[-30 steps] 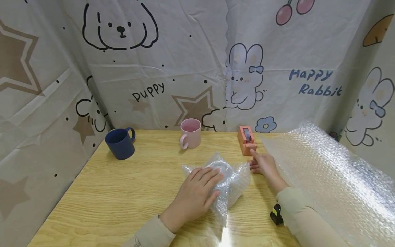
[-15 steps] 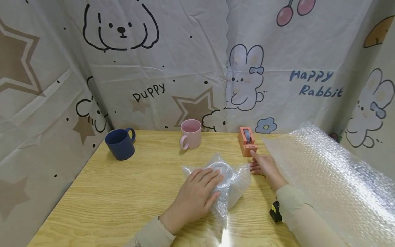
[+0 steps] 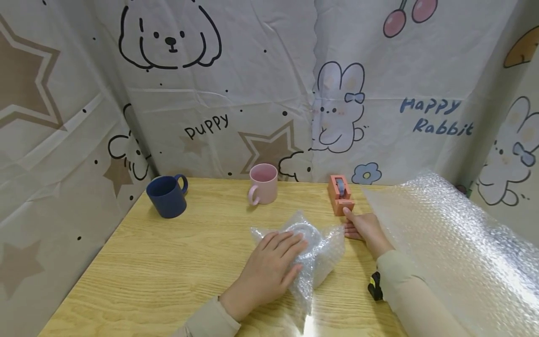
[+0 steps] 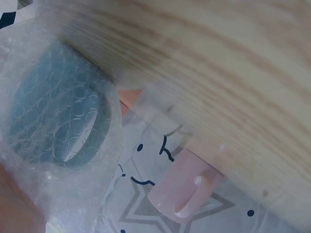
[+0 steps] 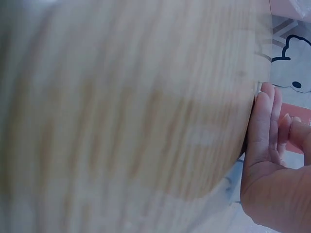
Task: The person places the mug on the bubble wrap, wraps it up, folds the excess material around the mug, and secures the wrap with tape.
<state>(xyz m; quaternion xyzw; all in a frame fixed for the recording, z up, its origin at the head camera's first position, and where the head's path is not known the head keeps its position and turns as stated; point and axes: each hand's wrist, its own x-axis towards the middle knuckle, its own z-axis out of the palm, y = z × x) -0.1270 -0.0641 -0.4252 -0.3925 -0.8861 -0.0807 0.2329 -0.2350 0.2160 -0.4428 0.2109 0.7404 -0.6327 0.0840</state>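
A clear bubble-wrap bundle [image 3: 316, 255] lies in the middle of the wooden table. In the left wrist view, a bluish mug [image 4: 58, 107] with a handle shows through the wrap. My left hand [image 3: 269, 267] rests on the bundle's left side, fingers extended over the plastic and thumb apart. At the front of an orange tape dispenser [image 3: 340, 199] is my right hand [image 3: 368, 229], its thumb at the cutter end. Thumb and forefinger tips come close together in the right wrist view; whether tape is between them cannot be made out.
A navy mug [image 3: 167, 196] stands at back left, and a pink mug [image 3: 264, 185] at back centre. A large bubble-wrap sheet [image 3: 455, 243] covers the table's right side. Beside the right sleeve is a small black-and-yellow object [image 3: 375, 286]. Printed cloth [image 3: 252, 70] hangs behind the table.
The head view has shifted slightly, so the scene sits a little further right and lower. Both hands keep nearly the same places at the bundle and the dispenser.
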